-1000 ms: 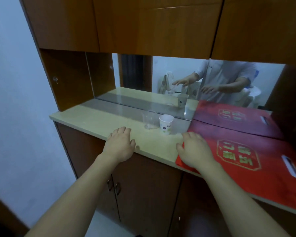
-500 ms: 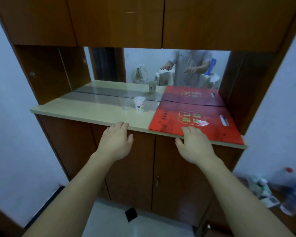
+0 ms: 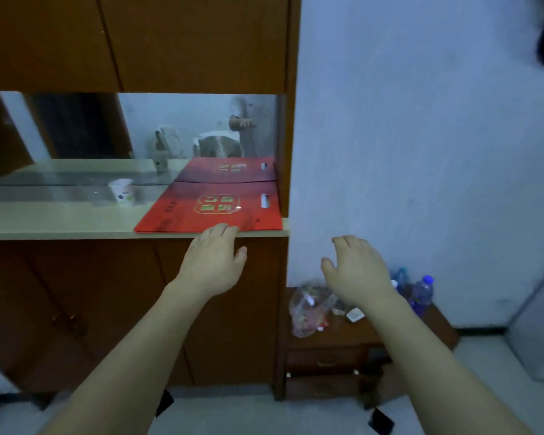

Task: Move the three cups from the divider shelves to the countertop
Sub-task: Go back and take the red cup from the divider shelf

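Note:
A white paper cup [image 3: 122, 192] with a small print stands upright on the beige countertop [image 3: 57, 221], close to the mirror behind it. A clear plastic cup [image 3: 99, 196] is faintly visible just left of it, blurred. My left hand [image 3: 214, 262] hovers in front of the countertop's front edge, fingers apart, holding nothing, its fingertips at the edge of the red bag. My right hand [image 3: 355, 268] is raised to the right of the cabinet in front of the wall, fingers apart and empty.
A flat red paper bag [image 3: 211, 208] covers the countertop's right end. Brown cabinet doors [image 3: 132, 42] hang above. A low wooden side table [image 3: 336, 340] at the right carries a plastic bag [image 3: 308, 306] and water bottles [image 3: 421, 293]. The mirror [image 3: 186, 130] reflects a person.
The view has swung to the right and back from the counter. Both hands have left the countertop edge and shifted right; the right hand now hangs in front of the wall.

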A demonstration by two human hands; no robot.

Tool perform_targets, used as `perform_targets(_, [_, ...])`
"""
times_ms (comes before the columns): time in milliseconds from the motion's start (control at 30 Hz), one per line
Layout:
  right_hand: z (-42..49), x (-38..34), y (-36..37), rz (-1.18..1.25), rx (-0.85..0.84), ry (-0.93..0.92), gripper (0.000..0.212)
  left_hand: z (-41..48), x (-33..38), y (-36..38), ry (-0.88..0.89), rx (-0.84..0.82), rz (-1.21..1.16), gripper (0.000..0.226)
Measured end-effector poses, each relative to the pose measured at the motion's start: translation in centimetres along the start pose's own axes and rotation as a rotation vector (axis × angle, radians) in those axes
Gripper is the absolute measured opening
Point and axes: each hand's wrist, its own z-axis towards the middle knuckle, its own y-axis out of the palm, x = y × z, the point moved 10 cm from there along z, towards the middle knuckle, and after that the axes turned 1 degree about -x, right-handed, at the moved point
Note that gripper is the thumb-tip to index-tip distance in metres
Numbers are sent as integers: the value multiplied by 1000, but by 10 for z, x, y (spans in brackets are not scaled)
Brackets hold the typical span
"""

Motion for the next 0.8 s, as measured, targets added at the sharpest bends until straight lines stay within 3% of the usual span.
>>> perform_targets(367, [-75, 265, -75, -121, 57, 296, 44, 46, 278, 69, 276, -57, -98, 51])
perform_targets(800, [-100, 516, -121, -262, 50, 617, 44, 135, 548, 169, 636, -122, -216, 50])
